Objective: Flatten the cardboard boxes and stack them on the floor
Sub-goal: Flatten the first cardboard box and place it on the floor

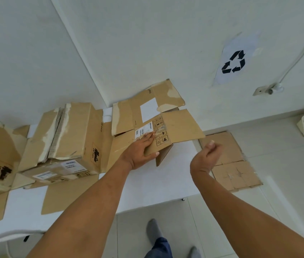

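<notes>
We see the left hand gripping the near edge of a collapsed brown cardboard box, thumb under and fingers flat on top by its barcode label and handling symbols; its flaps are splayed, torn pale in patches, and it lies at the far right end of the white surface. Our right hand hovers loosely curled and empty, above flattened cardboard on the floor, while two unflattened boxes sit to the left.
</notes>
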`<state>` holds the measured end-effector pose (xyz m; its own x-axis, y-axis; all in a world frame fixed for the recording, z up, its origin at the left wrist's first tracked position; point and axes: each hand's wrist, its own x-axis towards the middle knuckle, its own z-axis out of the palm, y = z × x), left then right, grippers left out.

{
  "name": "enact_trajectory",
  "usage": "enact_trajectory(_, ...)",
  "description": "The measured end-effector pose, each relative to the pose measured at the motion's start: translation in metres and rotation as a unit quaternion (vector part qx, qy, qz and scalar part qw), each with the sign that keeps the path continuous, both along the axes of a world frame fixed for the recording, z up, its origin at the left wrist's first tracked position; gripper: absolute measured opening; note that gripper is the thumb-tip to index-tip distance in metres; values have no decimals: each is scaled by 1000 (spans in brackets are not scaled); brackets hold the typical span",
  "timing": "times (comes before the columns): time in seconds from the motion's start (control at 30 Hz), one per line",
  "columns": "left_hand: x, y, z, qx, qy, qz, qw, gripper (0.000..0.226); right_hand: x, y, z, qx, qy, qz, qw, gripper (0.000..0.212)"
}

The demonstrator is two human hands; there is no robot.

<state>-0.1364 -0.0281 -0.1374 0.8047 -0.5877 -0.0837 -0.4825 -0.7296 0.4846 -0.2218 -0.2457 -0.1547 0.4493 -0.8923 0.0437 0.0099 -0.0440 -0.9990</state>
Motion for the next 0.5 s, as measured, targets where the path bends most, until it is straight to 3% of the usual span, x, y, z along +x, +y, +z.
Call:
enact_trajectory(0.03, 1, 1, 1, -4, -3, 2, 1000, 91, -1, -1, -1, 59, 30, -30, 997, 26)
enact_trajectory(0.1, 3, 4, 4, -10, -5, 7, 1000, 89, -3, -2, -8, 168, 119, 26, 978, 37)
enact_trajectory(0.13, 3, 4, 5, -13, -6, 7, 1000, 88, -3, -2, -9, 241, 152, 98, 953, 43)
enact_trajectory(0.23, 4, 4, 7, -18, -10, 9, 1000, 87, 4, 4, -11, 444, 204, 274, 828, 61)
enact_trajectory(0.3, 4, 5, 8, -20, -10, 9, 1000, 86, 9, 13, -10, 526, 207, 327, 758, 71)
enact_trajectory(0.4, 5, 6, 9, -30, -11, 12, 999, 84, 15, 30, -7, 624, 169, 346, 680, 76)
enact_trajectory(0.5, 6, 8, 12, -48, -8, 15, 999, 80, 26, 42, -8, 673, 141, 347, 638, 74)
